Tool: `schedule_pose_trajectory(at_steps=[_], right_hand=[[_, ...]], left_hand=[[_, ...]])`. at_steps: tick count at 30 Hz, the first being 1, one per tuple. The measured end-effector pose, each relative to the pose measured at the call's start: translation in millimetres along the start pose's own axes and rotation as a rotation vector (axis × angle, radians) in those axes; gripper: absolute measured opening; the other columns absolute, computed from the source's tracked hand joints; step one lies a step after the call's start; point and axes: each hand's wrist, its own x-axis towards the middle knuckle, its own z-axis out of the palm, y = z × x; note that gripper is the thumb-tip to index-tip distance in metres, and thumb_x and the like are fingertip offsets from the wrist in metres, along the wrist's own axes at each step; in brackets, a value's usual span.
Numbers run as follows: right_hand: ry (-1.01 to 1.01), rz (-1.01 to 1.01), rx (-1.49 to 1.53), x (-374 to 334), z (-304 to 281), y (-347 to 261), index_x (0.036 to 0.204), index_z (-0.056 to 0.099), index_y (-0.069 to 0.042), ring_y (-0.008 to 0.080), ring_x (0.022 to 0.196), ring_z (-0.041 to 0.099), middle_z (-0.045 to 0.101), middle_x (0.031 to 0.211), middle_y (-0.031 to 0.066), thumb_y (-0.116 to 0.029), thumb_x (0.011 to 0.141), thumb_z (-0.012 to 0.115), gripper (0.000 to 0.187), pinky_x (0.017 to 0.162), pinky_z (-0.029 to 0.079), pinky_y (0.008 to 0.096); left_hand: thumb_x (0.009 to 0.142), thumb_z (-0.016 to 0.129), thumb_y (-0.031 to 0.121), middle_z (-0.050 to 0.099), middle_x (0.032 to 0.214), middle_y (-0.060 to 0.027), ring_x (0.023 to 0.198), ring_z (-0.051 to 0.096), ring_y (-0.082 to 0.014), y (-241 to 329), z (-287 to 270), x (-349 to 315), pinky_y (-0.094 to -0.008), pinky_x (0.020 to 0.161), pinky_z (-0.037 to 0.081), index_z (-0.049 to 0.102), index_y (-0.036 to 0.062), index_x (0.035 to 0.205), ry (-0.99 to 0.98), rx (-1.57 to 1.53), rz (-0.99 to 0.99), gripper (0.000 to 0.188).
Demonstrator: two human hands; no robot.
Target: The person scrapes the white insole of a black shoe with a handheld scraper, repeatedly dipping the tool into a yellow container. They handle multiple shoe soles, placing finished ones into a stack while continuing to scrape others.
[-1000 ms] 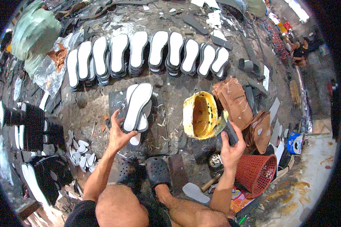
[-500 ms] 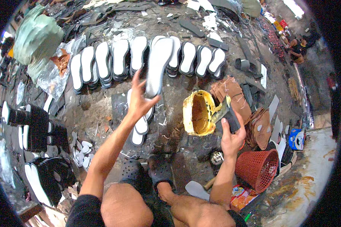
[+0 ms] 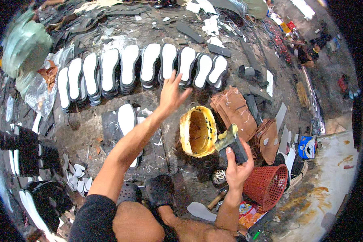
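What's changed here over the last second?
The left hand moved forward and right, from the dark board to the row of white-topped soles. It took the board's top sole along and let it go; where that landed is unclear. The right hand still grips the yellow-smeared dark block beside the yellow tub, which stayed put.

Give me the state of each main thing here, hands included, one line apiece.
Left hand: open, fingers spread, holding nothing
Right hand: closed around the dark block
Dark block: gripped
Yellow container: open-topped, rim dark-specked
White-topped soles: stacked in side-by-side piles
Brown sheets: stacked
Red basket: tilted, mouth toward the right
Dark clogs: worn
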Motion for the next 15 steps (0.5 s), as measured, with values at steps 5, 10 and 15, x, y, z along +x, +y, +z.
schedule_pose_trajectory(at_steps=[5, 10, 15], right_hand=[[-0.046, -0.152, 0.065, 10, 35, -11, 0.121, 0.055, 0.002, 0.025, 0.112, 0.058, 0.06, 0.119, 0.0151, 0.0, 0.087, 0.066, 0.035, 0.099, 0.046, 0.0371], [-0.193, -0.266, 0.06, 12, 85, -25, 0.113, 0.059, 0.0, 0.0223, 0.1, 0.063, 0.065, 0.106, 0.0114, -0.003, 0.087, 0.068, 0.028, 0.091, 0.049, 0.035], [-0.367, -0.242, 0.091, 22, 163, -23, 0.12, 0.063, 0.001, 0.0205, 0.097, 0.067, 0.071, 0.107, 0.0149, -0.01, 0.089, 0.069, 0.033, 0.088, 0.052, 0.0328]], left_hand=[[0.064, 0.09, 0.034, 0.026, 0.155, -0.0252, 0.136, 0.031, -0.0433, 19, -114, -185, -0.055, 0.112, 0.026, 0.026, 0.0051, 0.152, 0.073, 0.383, -0.478, 0.112], [0.064, 0.087, 0.022, 0.05, 0.136, -0.023, 0.116, 0.046, -0.0374, -13, -168, -268, -0.0459, 0.105, 0.038, 0.015, -0.0034, 0.155, 0.045, 0.116, -0.653, 0.119], [0.066, 0.088, 0.02, 0.049, 0.138, -0.0224, 0.119, 0.048, -0.0418, -3, -181, -294, -0.049, 0.105, 0.04, 0.042, 0.0025, 0.144, -0.074, 0.271, -0.402, 0.092]])
